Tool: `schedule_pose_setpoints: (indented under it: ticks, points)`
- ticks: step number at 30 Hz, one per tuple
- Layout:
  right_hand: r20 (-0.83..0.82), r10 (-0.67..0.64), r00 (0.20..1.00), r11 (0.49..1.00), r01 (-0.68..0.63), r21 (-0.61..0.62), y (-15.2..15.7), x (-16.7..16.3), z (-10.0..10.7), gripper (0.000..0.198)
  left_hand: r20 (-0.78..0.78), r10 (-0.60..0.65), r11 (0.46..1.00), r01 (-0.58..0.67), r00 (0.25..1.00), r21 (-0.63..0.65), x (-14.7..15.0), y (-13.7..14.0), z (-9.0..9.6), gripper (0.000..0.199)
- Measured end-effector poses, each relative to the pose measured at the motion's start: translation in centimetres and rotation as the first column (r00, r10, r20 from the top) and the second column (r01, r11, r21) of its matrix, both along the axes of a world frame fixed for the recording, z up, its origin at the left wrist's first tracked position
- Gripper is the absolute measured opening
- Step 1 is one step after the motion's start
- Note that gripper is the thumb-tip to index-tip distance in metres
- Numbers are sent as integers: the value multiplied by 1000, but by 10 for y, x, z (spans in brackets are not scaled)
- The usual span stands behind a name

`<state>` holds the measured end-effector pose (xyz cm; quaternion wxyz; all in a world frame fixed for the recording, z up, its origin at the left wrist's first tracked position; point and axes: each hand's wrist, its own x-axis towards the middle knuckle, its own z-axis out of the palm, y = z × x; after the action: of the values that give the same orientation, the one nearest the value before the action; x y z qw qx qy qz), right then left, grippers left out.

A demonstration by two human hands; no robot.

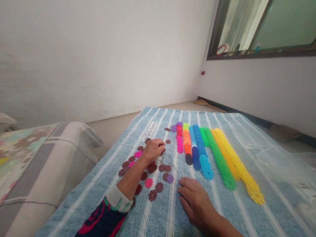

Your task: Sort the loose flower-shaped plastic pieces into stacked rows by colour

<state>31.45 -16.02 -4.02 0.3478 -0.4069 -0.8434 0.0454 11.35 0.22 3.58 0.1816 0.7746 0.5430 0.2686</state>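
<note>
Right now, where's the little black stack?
In the head view, a bit right of centre, the black stack sits at the near end of the orange row, just left of the dark blue row.

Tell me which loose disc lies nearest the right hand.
The purple flower-shaped disc beside the right hand; brown discs and pink discs lie farther away.

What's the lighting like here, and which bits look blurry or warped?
In the head view, light is soft, with no hard shadows standing out on the tablecloth; toward that view's right edge, the clear plastic looks hazy; in the head view, near brown discs keep visible petal edges; at its left, the bedding seems stretched, perhaps by a wide lens.
</note>
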Motion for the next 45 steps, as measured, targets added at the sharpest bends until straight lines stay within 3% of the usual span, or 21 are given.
schedule_pose_setpoints:
  ticks: [4,8,13,19,29,34,39,42,45]
  points:
    - [10,-10,1000,1000,10,4,-1,0,0,20,-82,22,999,-24,996,-27,-39,-16,0,21]
    - [3,-6,1000,999,6,33,-2,0,0,20,-170,-3,997,-10,985,-72,-55,-26,-2,17]
    - [-1,-2,1000,999,2,36,-3,1,0,20,-277,-54,982,2,959,-186,-51,-32,-1,13]
    - [0,-15,1000,999,15,39,-4,2,-2,21,-308,-73,977,7,948,-212,-46,-35,-3,7]
    - [10,-12,1000,998,11,65,-3,3,-3,21,-41,-80,943,62,996,-327,-57,-23,-16,12]
    - [12,-14,1000,997,13,78,-3,3,-3,21,25,21,950,-13,999,-311,-58,-18,-20,22]
    - [18,-11,1000,997,10,78,-3,4,-2,21,-62,144,979,-151,988,-135,-57,-18,-17,28]
    - [21,-11,1000,998,9,69,-3,4,-2,21,-174,109,973,-141,979,-181,-54,-22,-10,12]
    - [19,-8,1000,998,7,61,-4,4,-3,20,-285,57,963,-128,957,-236,-48,-29,-3,14]
